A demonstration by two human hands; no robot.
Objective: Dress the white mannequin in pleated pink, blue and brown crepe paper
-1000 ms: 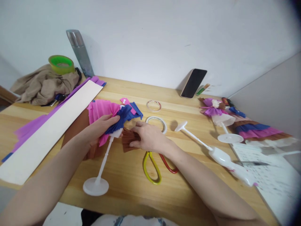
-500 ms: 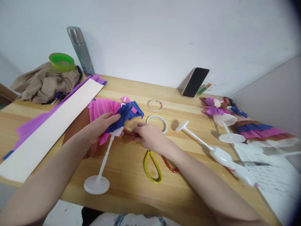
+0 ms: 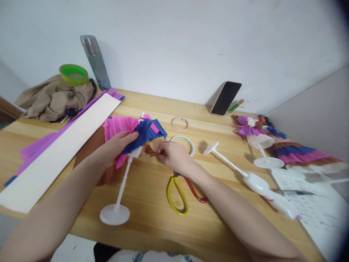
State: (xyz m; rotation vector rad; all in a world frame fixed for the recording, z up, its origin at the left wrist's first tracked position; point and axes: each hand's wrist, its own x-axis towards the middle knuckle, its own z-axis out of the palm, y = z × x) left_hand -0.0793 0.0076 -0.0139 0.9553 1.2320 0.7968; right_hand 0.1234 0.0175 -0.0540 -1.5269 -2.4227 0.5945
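Blue and pink ruffles (image 3: 141,135), gathered atop a white stand (image 3: 115,214), are held by my left hand (image 3: 116,146) just left of centre; my right hand (image 3: 174,155) pinches a crumpled brown scrap (image 3: 151,151), perhaps paper, partly hidden.

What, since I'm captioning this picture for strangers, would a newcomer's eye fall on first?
Probably the bright pink and blue ruffled paper in the left hand, just left of center, with a white stand jutting out below it. Next, the yellow and red scissor handles on the table, by the right hand, whose fingers pinch brown paper. The vivid green tape roll on the beige cloth, at back left, also stands out.
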